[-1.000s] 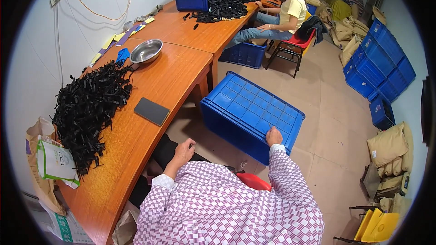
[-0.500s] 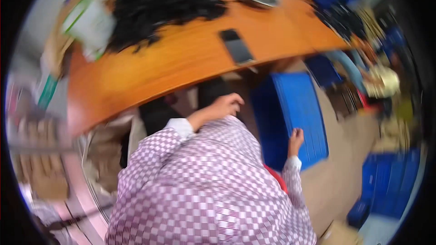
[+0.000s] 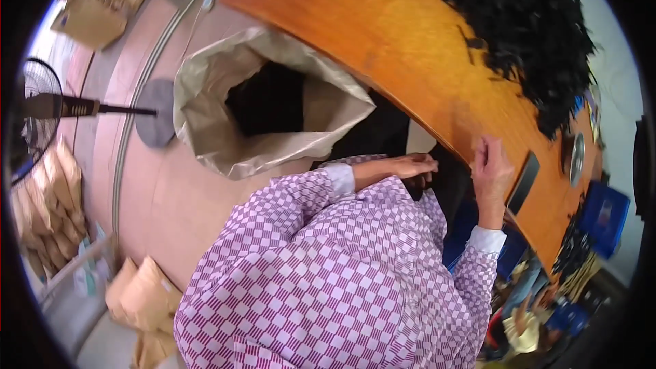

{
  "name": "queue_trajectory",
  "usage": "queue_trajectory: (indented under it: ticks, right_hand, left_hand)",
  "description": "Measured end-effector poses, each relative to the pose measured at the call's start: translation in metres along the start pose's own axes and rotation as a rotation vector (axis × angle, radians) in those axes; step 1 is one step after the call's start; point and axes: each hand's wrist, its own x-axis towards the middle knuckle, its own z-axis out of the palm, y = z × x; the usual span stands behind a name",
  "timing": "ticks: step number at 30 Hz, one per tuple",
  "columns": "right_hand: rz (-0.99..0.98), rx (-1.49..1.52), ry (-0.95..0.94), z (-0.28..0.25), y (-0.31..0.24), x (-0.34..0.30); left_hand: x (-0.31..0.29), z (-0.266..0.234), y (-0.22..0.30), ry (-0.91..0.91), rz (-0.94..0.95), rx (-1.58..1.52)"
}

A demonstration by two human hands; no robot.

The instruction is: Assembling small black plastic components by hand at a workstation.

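Head view: the camera has swung left, and the right hand [image 3: 492, 165], on a blue crate [image 3: 465, 219] a second ago, is now at the edge of the desk [image 3: 383, 20]. A pale open sack [image 3: 198, 123] stands left of the desk; a phone [image 3: 523, 183] and a heap of black strips [image 3: 523, 34] lie on the desk. A label on the blue box [image 3: 601, 217] at the desk's far end is too small to read. Beside the desk, the left hand [image 3: 415, 166] is loosely bent, apart from the right, whose curled fingers are blurred; how far either closes, I cannot tell.
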Motion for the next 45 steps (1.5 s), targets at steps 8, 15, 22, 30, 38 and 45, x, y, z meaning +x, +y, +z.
queue_trajectory:
  ticks: [8,15,22,30,38,45]
  right_hand:
    - [-0.003,-0.068,0.063,0.070,0.004,0.059]
    - [-0.014,-0.110,0.031,0.067,0.000,0.063]
    - [0.012,-0.076,-0.012,0.062,-0.002,0.055]
    - [-0.036,0.015,0.101,0.054,-0.002,0.051]
    - [-0.030,0.074,0.226,0.070,0.011,0.046]
    - [-0.079,0.128,0.334,0.080,0.013,0.046]
  left_hand:
    - [0.006,-0.025,-0.016,-0.084,0.097,-0.188]
    - [0.015,-0.031,-0.035,-0.124,0.295,-0.265]
    - [-0.123,-0.034,0.098,0.026,0.270,-0.086]
    - [-0.227,-0.072,0.109,1.346,0.578,0.850]
    - [-0.205,0.099,0.198,0.571,1.045,0.984]
    - [-0.216,0.228,0.225,-0.077,1.556,1.295]
